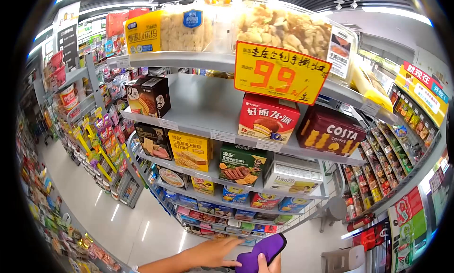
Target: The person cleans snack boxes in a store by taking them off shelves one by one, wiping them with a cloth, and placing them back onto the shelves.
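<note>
A purple, cloth-like item with a black edge is at the bottom of the view. My right hand grips it from below, with the thumb pressed on its front and the wrist cut off by the frame. My left hand reaches in from the lower left with its fingers stretched out and apart. Its thumb lies at the left side of the purple item; whether it touches cannot be made out. Beyond both hands stands a grey shelf rack of boxed snacks.
On the rack are a red pie box, a dark red COSTA box, a green biscuit box and a yellow price sign. An aisle floor runs along the left. A grey stool stands at the lower right.
</note>
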